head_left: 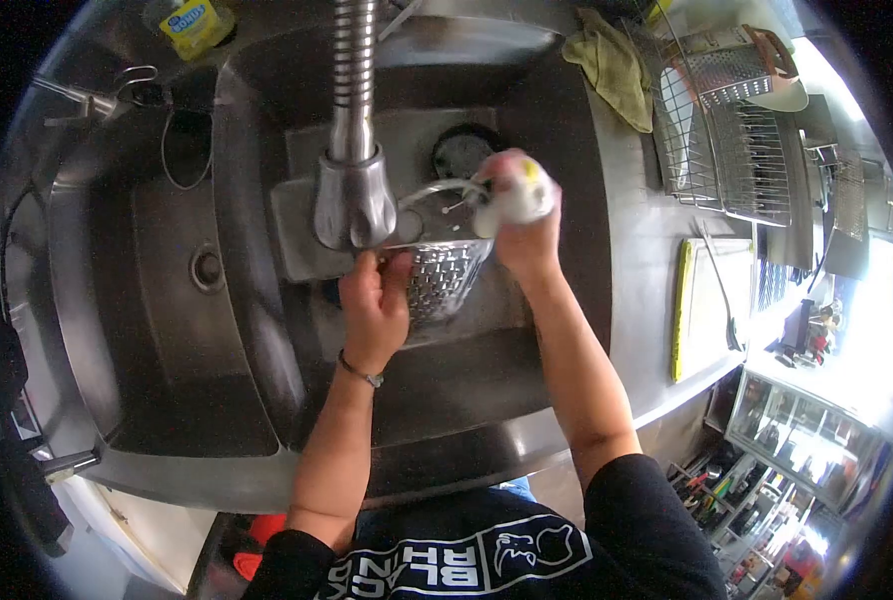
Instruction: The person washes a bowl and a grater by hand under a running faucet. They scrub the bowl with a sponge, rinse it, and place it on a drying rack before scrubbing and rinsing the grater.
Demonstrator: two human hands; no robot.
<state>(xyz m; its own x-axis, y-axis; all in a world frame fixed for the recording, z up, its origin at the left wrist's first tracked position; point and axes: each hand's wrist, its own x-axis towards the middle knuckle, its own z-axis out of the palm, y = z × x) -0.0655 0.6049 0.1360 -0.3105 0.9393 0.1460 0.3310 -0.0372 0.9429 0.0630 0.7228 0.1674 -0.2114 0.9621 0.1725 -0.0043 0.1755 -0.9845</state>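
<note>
A metal grater (445,280) is held over the right-hand sink basin, its perforated face towards me and its curved handle (442,187) on the far side. My left hand (379,290) is closed on the grater's left edge, the thumb lying along it. My right hand (529,225) grips what looks like a foamy sponge (527,198), white with a bit of yellow and smeared by motion, beside the grater's upper right. Below them in the basin (417,385) lie a metal tray (302,235) and a dark round dish (464,148), both partly hidden.
The faucet's spray head (355,205) hangs close above my left hand. A second basin (187,345) is on the left. To the right are a green cloth (612,65), a wire dish rack (702,150) with another grater (735,75), and a yellow-edged cutting board (712,310) with a long-handled utensil.
</note>
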